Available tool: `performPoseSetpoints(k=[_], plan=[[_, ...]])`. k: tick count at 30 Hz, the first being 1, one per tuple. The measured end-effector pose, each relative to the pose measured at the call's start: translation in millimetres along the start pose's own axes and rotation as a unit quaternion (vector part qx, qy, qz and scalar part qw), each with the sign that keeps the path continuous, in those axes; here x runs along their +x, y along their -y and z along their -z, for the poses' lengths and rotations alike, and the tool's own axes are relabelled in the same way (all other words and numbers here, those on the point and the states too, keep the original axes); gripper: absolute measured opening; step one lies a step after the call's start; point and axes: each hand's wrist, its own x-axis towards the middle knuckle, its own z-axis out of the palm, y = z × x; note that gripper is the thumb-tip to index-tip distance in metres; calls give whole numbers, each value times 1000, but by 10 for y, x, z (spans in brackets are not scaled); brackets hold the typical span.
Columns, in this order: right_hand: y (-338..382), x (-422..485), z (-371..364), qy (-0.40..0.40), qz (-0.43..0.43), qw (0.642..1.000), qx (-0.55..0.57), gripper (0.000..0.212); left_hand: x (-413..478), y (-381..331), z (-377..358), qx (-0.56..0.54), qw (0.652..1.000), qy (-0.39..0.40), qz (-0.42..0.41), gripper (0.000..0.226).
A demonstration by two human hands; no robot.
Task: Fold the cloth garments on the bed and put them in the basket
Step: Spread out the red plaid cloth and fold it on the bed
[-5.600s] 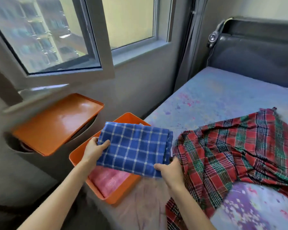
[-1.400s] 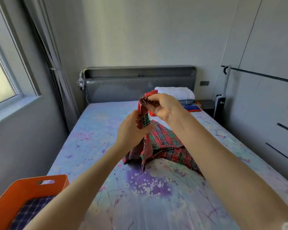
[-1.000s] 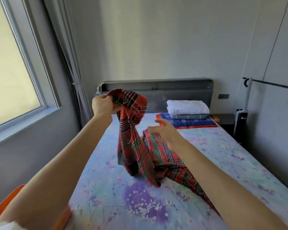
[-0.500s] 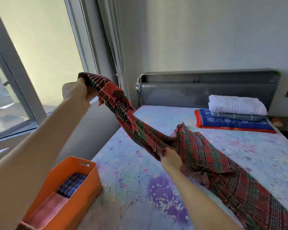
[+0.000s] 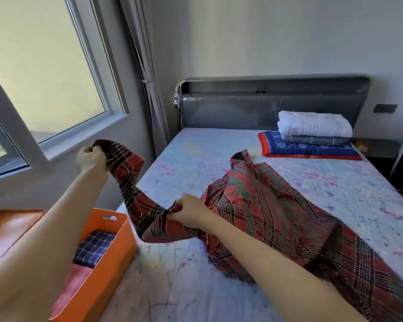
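- Sunlit bedroom: the bed (image 5: 196, 159) carries the red plaid cloth (image 5: 277, 217), which half a second ago hung higher and now sags lower.
- Left hand (image 5: 91, 158) grips one corner aloft; right hand (image 5: 191, 211) pinches the edge near the mattress.
- Orange basket (image 5: 107, 270) already holds the blue checked cloth (image 5: 94, 248); this one, I judge, is still being spread for folding.

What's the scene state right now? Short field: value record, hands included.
left hand: grips one end of red plaid cloth, raised
right hand: pinches cloth edge just above the bed
cloth: unfolded, mostly spread on bed
basket: orange, at the bed's left edge, holds blue checked cloth and pink cloth
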Motion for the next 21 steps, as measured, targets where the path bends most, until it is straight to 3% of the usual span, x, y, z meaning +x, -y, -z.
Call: performPoseSetpoints(k=[4, 7, 9, 11, 13, 16, 21], plan=[[-404, -34, -261, 55, -95, 993, -45, 45, 172, 377, -15, 5, 999, 31, 26, 28], [-723, -133, -320, 21, -164, 986, 0, 39, 245, 672, -101, 17, 997, 67, 47, 27], [-966, -236, -338, 27, -205, 978, 22, 24, 245, 879, -242, 30, 994, 90, 58, 19], [-1226, -422, -343, 40, -243, 968, 50, 25, 205, 1127, -460, 41, 989, 123, 73, 9], [-1506, -651, -353, 27, -286, 953, 93, 26, 138, 1365, -662, 54, 983, 151, 94, 16], [-1985, -1070, -353, -40, -378, 914, 145, 21, -83, 1733, -989, 101, 971, 181, 119, 30], [-2800, -1878, -391, -148, -527, 811, 206, 21, -751, 2276, -1455, 226, 935, 259, 85, 32]])
